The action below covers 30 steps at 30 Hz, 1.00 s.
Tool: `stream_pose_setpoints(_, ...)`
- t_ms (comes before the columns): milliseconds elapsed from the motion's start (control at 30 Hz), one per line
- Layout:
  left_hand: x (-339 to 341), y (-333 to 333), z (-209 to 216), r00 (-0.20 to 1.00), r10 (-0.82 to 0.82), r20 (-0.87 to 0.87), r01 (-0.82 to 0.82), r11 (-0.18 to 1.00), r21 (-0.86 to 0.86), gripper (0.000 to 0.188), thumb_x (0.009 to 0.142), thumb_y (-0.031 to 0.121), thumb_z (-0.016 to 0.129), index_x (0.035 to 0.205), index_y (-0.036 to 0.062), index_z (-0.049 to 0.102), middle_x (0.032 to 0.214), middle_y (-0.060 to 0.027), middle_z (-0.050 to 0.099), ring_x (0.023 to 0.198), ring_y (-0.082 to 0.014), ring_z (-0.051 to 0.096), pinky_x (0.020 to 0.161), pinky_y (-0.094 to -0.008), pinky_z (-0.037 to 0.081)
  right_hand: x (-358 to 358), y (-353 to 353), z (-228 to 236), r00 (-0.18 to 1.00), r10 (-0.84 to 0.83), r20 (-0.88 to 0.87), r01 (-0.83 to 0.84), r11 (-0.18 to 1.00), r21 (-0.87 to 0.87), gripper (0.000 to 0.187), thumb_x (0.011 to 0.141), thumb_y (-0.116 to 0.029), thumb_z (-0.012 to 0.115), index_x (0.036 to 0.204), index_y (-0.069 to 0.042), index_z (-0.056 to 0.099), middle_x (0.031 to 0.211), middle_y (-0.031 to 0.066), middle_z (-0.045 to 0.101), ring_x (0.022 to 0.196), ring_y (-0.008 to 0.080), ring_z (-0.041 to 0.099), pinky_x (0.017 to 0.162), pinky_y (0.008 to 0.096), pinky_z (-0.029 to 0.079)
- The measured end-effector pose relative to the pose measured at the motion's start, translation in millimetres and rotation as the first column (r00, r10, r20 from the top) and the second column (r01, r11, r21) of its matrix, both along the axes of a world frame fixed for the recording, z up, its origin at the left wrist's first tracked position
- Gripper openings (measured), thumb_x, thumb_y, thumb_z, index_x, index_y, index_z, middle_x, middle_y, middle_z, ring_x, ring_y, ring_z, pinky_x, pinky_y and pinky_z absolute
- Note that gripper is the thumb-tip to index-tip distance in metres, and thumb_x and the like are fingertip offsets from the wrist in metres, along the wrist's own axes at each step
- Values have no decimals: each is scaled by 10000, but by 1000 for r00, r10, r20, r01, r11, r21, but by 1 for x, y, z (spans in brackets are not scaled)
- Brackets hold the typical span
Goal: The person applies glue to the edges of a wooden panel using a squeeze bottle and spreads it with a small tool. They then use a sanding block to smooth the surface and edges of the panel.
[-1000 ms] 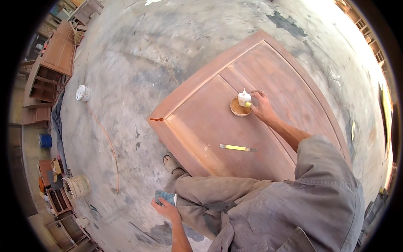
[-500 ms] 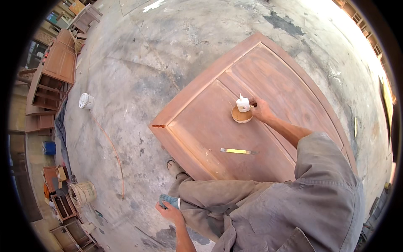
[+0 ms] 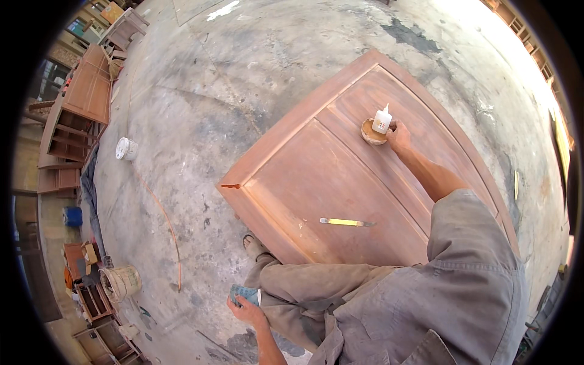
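My right hand [image 3: 399,136] is closed on the rim of a small round bowl [image 3: 368,135] with brown stuff in it. A white squeeze bottle [image 3: 382,121] with a pointed nozzle stands tilted in the bowl; something dark shows by my fingertips. Below them lies a large reddish-brown wooden panel [image 3: 292,176] with raised frame edges. On it rests a yellow utility knife [image 3: 344,222]. A dark red-brown patch [image 3: 230,186] marks the panel's left corner. My left hand [image 3: 248,312], beside my knee, is closed round a blue-grey folded piece [image 3: 244,294] with a whitish edge, perhaps sandpaper.
On the concrete floor [image 3: 182,115] to the left stand a white tub [image 3: 126,149] and a larger bucket [image 3: 120,282], with a thin orange cord [image 3: 165,213] between them. Wooden cabinets [image 3: 88,85] and a blue container [image 3: 72,215] line the left side.
My right hand has moved the bowl and bottle up and to the right over the panel. My left hand has stayed nearly in place with the blue-grey piece.
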<state>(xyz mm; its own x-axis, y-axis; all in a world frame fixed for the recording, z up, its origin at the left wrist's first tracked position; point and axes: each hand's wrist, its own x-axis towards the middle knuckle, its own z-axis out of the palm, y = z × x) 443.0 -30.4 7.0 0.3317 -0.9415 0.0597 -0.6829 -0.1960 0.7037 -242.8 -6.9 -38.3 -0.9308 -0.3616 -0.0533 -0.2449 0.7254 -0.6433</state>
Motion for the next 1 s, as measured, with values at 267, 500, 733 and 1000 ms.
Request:
stream_pose_setpoints(267,17,-16,13,987,161,26,-163,985,57,285,1012,211,585,1119,-52,589,1014,-166,627,900,-276,603,835,-399,505,99,2,45,889,340,-307,-391,912,-122,470,862,-27,640,1317,-33,521,1341,211,525,1292,423,478,1081,480,427)
stream_pose_setpoints(500,-62,-108,6,958,-189,214,211,974,-86,187,950,90,655,1118,10,636,984,-145,706,855,-358,661,796,-444,523,196,-125,-4,762,566,-314,-563,819,110,577,877,-94,609,1432,-15,473,1526,228,424,1481,408,330,1240,514,251)
stream_pose_setpoints(733,-133,-112,-25,690,-542,480,509,835,211,309,925,56,644,1231,36,683,1160,-136,739,1020,-363,691,912,-474,519,236,-163,-18,786,549,-286,-498,835,233,626,925,-189,540,1516,-21,422,1629,184,334,1555,367,216,1284,557,104)
stream_pose_setpoints(1000,-184,-84,-14,845,-464,265,425,885,192,332,993,76,540,1289,-17,661,1362,-257,624,1274,-413,584,1066,-479,472,226,-168,-19,785,569,-246,-517,820,246,641,914,-179,553,1519,-23,411,1640,174,319,1566,365,184,1285,566,79)
